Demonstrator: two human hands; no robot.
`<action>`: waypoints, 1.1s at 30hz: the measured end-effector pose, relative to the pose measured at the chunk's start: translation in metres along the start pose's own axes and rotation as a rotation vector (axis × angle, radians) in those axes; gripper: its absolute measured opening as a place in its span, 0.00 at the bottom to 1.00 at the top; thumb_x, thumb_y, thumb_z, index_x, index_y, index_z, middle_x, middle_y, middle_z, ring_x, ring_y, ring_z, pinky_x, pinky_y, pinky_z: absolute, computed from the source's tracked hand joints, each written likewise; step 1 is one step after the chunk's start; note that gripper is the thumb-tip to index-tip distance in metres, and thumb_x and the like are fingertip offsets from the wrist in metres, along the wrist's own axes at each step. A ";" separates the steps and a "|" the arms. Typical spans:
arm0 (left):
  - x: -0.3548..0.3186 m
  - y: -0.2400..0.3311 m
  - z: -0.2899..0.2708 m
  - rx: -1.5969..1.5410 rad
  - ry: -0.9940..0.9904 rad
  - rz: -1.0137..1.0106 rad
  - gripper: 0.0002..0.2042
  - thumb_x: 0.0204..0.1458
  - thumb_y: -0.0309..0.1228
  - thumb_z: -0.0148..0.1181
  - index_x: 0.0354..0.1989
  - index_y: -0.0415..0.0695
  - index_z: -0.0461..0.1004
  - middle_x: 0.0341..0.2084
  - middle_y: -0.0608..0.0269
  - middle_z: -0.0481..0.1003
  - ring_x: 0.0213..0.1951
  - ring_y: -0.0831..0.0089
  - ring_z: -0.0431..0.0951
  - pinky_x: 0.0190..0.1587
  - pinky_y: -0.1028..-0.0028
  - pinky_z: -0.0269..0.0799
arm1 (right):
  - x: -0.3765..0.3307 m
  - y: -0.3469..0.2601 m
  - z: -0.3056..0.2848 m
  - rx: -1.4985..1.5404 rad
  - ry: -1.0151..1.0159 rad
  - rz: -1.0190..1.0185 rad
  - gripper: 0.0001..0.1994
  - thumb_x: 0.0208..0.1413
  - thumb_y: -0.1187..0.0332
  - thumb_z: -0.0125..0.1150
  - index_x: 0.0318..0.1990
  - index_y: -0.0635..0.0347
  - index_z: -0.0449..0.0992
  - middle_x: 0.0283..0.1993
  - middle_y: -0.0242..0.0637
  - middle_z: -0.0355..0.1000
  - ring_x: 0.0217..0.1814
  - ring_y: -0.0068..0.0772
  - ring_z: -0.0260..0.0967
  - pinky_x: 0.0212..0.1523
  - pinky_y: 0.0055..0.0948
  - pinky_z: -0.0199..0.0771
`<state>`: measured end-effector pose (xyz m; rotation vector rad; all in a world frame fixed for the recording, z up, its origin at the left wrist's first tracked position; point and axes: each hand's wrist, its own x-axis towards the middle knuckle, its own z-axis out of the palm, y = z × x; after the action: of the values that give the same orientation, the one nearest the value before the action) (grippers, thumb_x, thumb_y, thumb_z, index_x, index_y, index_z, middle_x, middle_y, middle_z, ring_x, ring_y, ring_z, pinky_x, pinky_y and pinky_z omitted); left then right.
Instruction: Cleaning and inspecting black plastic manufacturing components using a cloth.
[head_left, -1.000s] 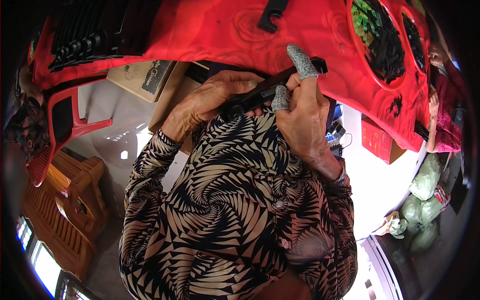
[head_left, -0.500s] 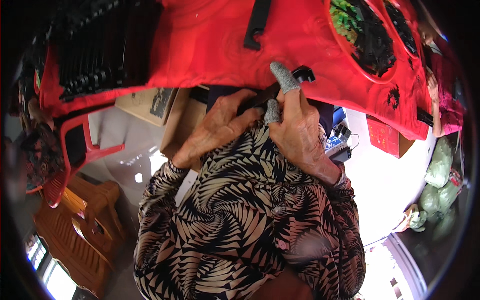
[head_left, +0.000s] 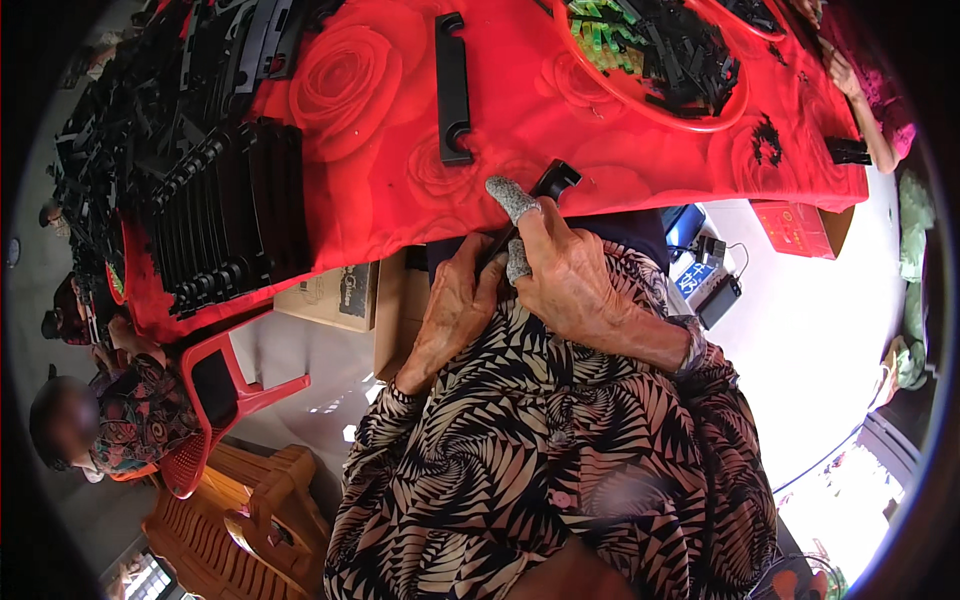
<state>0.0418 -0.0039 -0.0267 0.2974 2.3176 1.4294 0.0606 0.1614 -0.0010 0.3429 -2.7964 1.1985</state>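
At the table's near edge, both my hands grip a long black plastic strip point(head_left: 556, 181) with a notched end, which slants up and to the right. My left hand point(head_left: 455, 305) is closed round its lower part. My right hand point(head_left: 572, 278) pinches it further up, with grey knitted covers on its thumb and forefinger. The fingers hide most of the strip. Beyond them, a similar black strip point(head_left: 453, 95) lies on the red rose-patterned cloth point(head_left: 355, 200). A neat row of black strips point(head_left: 235, 215) lies to the left.
Loose black pieces point(head_left: 105, 165) are heaped at the far left. A red-rimmed basin point(head_left: 672, 121) holds black and green pieces. Left of me stand a red chair point(head_left: 262, 398), where a person point(head_left: 140, 415) sits, and a brown chair point(head_left: 225, 510). Another person's arm point(head_left: 868, 115) reaches in at right.
The view has shifted, bringing more of the tabletop and the person at left into sight. Both hands still hold the black strip, and my right forefinger still extends along it.
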 end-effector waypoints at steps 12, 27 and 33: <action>0.007 -0.002 0.001 0.049 0.043 0.024 0.09 0.55 0.26 0.51 0.42 0.36 0.70 0.30 0.37 0.74 0.38 0.38 0.74 0.38 0.56 0.69 | 0.005 0.002 0.013 0.010 0.160 0.038 0.20 0.41 0.80 0.59 0.46 0.66 0.67 0.37 0.51 0.70 0.31 0.54 0.72 0.29 0.44 0.73; 0.007 0.002 -0.010 -0.034 -0.123 -0.042 0.08 0.54 0.24 0.54 0.41 0.38 0.73 0.24 0.45 0.75 0.27 0.52 0.76 0.35 0.64 0.70 | 0.019 0.021 -0.056 -0.105 0.195 -0.162 0.20 0.45 0.78 0.63 0.49 0.64 0.75 0.46 0.47 0.72 0.49 0.49 0.67 0.49 0.41 0.70; 0.008 -0.004 -0.022 -0.068 -0.178 0.076 0.08 0.54 0.26 0.57 0.41 0.37 0.74 0.18 0.50 0.74 0.22 0.58 0.76 0.30 0.66 0.69 | 0.016 0.026 -0.065 0.121 -0.283 0.026 0.26 0.35 0.81 0.49 0.49 0.66 0.73 0.38 0.49 0.72 0.37 0.44 0.71 0.39 0.36 0.71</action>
<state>0.0248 -0.0205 -0.0236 0.4769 2.1316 1.4512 0.0385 0.2230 0.0279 0.5252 -2.9751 1.4332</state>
